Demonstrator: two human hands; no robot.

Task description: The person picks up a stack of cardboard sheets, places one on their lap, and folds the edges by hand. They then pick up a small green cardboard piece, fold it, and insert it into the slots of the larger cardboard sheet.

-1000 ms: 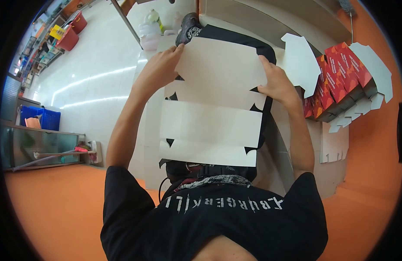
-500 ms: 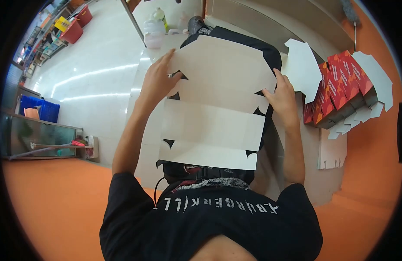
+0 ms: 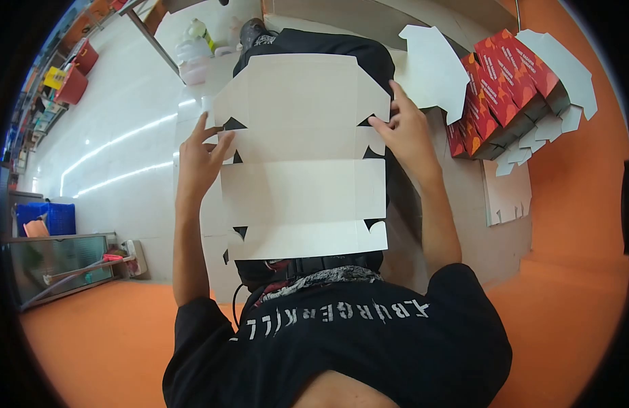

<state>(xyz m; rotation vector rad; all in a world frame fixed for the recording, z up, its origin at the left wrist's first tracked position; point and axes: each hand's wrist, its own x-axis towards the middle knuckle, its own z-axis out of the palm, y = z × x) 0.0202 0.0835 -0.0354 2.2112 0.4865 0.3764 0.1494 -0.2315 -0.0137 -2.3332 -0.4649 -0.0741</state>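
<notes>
A flat white cardboard blank (image 3: 301, 183), cut with notches and slanted top corners, lies across my lap. On its left edge, my left hand (image 3: 207, 153) has its thumb and fingers at the side flap beside the upper notch. My right hand (image 3: 401, 129) grips the right edge at the matching flap, thumb on top near the notch. Crease lines run across and down the blank. The fingers beneath its edges are partly hidden.
To the right stand red printed boxes (image 3: 508, 81) with open white flaps, beside another white blank (image 3: 433, 68). More flat card (image 3: 506, 194) lies below them. Plastic bottles (image 3: 194, 51) stand at the upper left, and a blue crate (image 3: 53, 217) is far left.
The view has shifted, so the surroundings sit differently. The blank now lies straighter in front of me, and my left hand has moved lower along its edge.
</notes>
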